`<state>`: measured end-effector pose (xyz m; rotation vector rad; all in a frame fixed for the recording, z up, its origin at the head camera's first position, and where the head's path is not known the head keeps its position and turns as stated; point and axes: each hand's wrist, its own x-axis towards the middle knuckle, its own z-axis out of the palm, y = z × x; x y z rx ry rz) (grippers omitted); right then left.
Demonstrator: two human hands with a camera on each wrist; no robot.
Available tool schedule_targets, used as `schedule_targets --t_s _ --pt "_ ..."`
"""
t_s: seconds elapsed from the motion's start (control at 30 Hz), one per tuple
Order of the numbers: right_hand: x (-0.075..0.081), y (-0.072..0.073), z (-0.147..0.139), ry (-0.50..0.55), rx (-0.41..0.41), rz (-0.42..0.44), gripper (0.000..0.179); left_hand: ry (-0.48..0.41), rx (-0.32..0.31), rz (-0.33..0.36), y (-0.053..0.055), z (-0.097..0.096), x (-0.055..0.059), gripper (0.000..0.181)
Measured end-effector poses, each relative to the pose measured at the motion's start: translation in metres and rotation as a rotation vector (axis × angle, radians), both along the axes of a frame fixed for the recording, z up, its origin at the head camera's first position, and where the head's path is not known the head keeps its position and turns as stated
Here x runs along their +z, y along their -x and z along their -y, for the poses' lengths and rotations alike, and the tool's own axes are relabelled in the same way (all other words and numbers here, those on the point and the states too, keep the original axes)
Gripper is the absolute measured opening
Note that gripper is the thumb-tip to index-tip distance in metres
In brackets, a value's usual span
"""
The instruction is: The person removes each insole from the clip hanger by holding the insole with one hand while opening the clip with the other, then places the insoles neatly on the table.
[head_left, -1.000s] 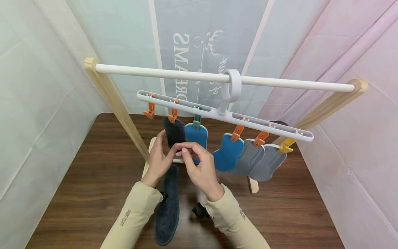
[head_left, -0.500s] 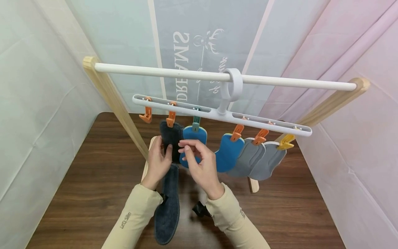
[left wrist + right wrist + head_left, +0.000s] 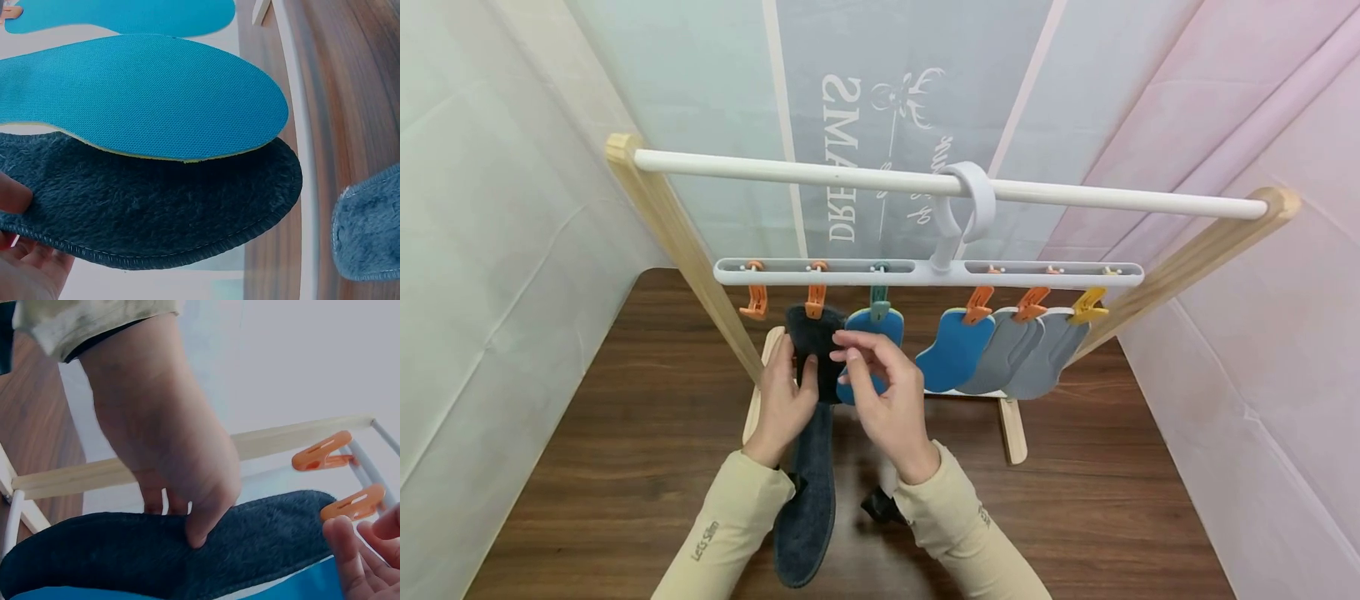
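Observation:
A dark, fuzzy insole (image 3: 815,342) hangs from an orange clip (image 3: 816,302) on the white clip hanger (image 3: 842,277). My left hand (image 3: 784,404) holds it at its left edge, thumb on the front face and fingers behind, as the right wrist view also shows. My right hand (image 3: 886,392) is raised in front of the neighbouring blue insole (image 3: 876,325), fingers loosely bent with nothing between them. In the right wrist view its fingertips are beside the orange clip (image 3: 356,503). The left wrist view has the blue insole (image 3: 156,94) overlapping the dark one (image 3: 162,215).
Another blue insole (image 3: 955,350) and two grey insoles (image 3: 1048,358) hang on the right half. At the far left an orange clip (image 3: 757,302) hangs without an insole. A second dark insole (image 3: 805,525) lies on the wooden table (image 3: 587,467). A white rod (image 3: 820,173) carries the hanger.
The hanger has swung from slanting to nearly level. My right fingers have drawn back from the dark insole and my left thumb, which now lies on the insole's front.

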<state>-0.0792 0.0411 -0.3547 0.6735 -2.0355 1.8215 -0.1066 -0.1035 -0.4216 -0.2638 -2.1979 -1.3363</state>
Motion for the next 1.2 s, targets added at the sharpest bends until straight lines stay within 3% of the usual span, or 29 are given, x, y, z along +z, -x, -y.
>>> schedule_targets --t_s 0.2,0.3,0.47,0.67,0.97,1.2 --pt "0.008 -0.003 0.008 -0.002 -0.066 -0.155 0.033 0.032 0.017 -0.026 -0.003 0.001 -0.003 0.017" --pt "0.012 -0.002 0.013 -0.031 -0.073 -0.176 0.041 0.040 0.014 -0.028 -0.005 0.002 -0.004 0.020" --pt "0.018 0.001 0.020 -0.073 -0.044 -0.123 0.051 0.048 -0.001 -0.028 -0.008 0.002 -0.004 0.019" --pt "0.024 0.006 0.023 -0.104 -0.032 -0.072 0.050 0.040 -0.007 -0.035 -0.009 0.003 -0.005 0.020" --pt "0.029 0.013 0.023 -0.040 0.062 0.067 0.045 0.040 -0.008 -0.046 -0.010 0.003 -0.005 0.021" --pt "0.033 0.016 0.023 -0.027 0.088 0.096 0.041 0.039 -0.002 -0.012 -0.012 0.003 -0.003 0.023"
